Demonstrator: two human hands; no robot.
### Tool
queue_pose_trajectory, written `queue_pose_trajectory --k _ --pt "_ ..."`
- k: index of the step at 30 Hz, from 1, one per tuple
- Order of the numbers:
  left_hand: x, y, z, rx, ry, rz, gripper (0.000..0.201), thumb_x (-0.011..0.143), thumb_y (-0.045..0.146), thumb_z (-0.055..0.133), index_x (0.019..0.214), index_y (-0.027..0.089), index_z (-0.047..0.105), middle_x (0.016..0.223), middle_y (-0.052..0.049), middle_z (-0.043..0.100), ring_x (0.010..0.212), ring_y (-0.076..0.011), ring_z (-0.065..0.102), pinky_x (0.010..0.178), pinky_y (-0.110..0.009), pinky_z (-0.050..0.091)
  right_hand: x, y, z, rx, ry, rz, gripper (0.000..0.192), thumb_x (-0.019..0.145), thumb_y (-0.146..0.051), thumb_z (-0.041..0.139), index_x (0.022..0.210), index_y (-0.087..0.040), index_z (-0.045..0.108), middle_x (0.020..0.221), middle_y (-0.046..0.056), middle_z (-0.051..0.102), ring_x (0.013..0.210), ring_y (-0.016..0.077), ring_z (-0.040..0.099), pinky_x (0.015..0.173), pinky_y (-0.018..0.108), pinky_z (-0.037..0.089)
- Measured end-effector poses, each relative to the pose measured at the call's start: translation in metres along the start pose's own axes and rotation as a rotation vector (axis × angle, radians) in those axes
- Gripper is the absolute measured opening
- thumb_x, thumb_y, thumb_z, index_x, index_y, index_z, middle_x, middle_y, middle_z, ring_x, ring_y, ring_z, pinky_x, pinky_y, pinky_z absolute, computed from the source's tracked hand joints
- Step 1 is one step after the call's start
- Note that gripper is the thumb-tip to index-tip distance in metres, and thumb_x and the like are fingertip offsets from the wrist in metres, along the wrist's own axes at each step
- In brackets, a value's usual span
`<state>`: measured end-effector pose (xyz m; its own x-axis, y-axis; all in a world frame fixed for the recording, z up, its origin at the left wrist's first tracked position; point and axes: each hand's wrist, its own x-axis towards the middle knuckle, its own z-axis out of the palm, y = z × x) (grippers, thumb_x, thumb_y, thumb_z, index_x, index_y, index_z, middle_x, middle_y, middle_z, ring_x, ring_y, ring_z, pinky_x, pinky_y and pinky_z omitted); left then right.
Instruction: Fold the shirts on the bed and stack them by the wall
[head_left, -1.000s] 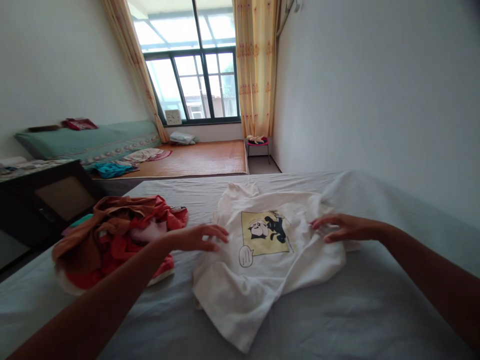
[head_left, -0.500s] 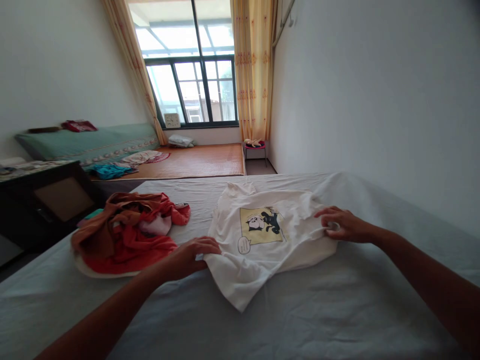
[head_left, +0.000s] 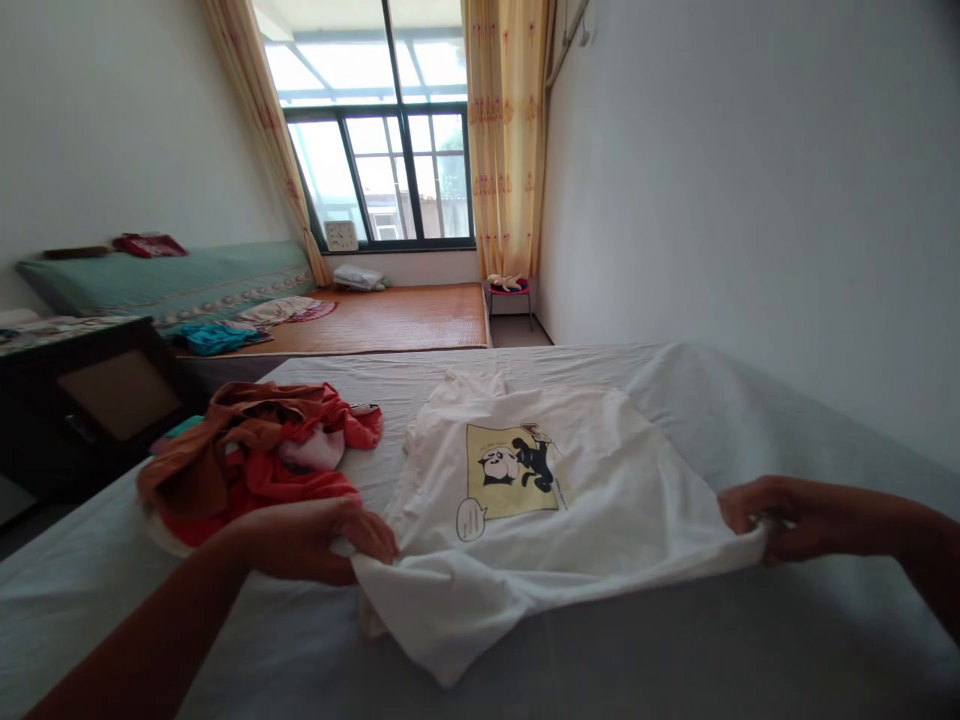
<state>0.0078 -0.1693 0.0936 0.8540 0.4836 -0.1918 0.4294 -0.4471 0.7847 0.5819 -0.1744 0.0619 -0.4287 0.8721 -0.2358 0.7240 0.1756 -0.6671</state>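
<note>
Head view is showing the left hand (head_left: 322, 540) and right hand (head_left: 765, 515) each closing on, seemingly pinching, the white T-shirt's (head_left: 555, 520) near edge, a red clothes pile (head_left: 255, 460) lying just beside the shirt.

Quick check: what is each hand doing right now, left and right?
Left hand: closed on the near left edge of the white T-shirt.
Right hand: closed on the T-shirt's near right corner.

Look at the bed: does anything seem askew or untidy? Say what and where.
The shirt, pinched at its hem by the left hand and right hand, lies crooked, with a bunched fold at its near left corner. A jumbled clothes pile sits to its left.
</note>
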Motion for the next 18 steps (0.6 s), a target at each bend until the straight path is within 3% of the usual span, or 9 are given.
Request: queue_pose_trajectory --k 3,6,8,10,13,18 --pt "0.006 -0.012 -0.01 -0.114 0.139 -0.087 0.029 0.084 0.042 0.06 0.093 0.017 0.072 0.094 -0.01 0.071 0.088 -0.0219 0.064 0.079 -0.029 0.051 0.011 0.01 -0.011 0.203 -0.051 -0.013 0.021 0.071 -0.042 0.071 0.081 -0.024 0.068 0.08 0.006 0.066 0.078 0.0251 0.061 0.07 0.034 0.05" --pt "0.028 -0.038 -0.023 -0.397 0.502 -0.145 0.035 0.078 0.049 0.066 0.075 0.014 0.065 0.066 -0.002 0.063 0.059 -0.0119 0.057 0.056 -0.02 0.047 0.043 0.016 -0.019 0.42 0.194 0.038 0.032 0.072 -0.045 0.07 0.096 -0.026 0.062 0.082 0.004 0.066 0.075 0.0228 0.062 0.063 0.031 0.05" --pt "0.047 -0.056 -0.029 -0.609 0.772 -0.15 0.036 0.074 0.048 0.069 0.078 0.014 0.06 0.065 0.001 0.059 0.054 -0.0083 0.054 0.052 -0.017 0.045 0.071 0.019 -0.017 0.524 0.349 0.086 0.049 0.07 -0.046 0.071 0.111 -0.027 0.055 0.09 0.005 0.068 0.078 0.0234 0.063 0.063 0.032 0.051" --pt "0.062 -0.07 -0.029 -0.761 0.916 -0.185 0.037 0.074 0.046 0.07 0.092 0.017 0.057 0.074 0.0 0.062 0.061 -0.0098 0.059 0.059 -0.021 0.05 0.095 0.022 -0.008 0.552 0.495 0.157 0.059 0.068 -0.048 0.071 0.118 -0.024 0.051 0.091 0.007 0.068 0.077 0.0236 0.064 0.06 0.031 0.051" --pt "0.065 -0.079 -0.021 -0.785 0.943 -0.315 0.05 0.078 0.047 0.066 0.117 0.02 0.048 0.09 -0.006 0.063 0.073 -0.0146 0.064 0.07 -0.029 0.053 0.112 0.029 0.008 0.491 0.586 0.266 0.064 0.07 -0.054 0.066 0.122 -0.02 0.05 0.079 0.007 0.068 0.069 0.0229 0.064 0.055 0.031 0.05" --pt "0.045 -0.065 0.0 -0.476 0.73 -0.45 0.069 0.081 0.053 0.059 0.138 0.023 0.036 0.091 -0.004 0.06 0.069 -0.014 0.059 0.062 -0.026 0.049 0.101 0.043 0.017 0.332 0.429 0.179 0.071 0.073 -0.062 0.06 0.132 -0.025 0.046 0.077 0.003 0.068 0.068 0.0228 0.064 0.057 0.032 0.05"
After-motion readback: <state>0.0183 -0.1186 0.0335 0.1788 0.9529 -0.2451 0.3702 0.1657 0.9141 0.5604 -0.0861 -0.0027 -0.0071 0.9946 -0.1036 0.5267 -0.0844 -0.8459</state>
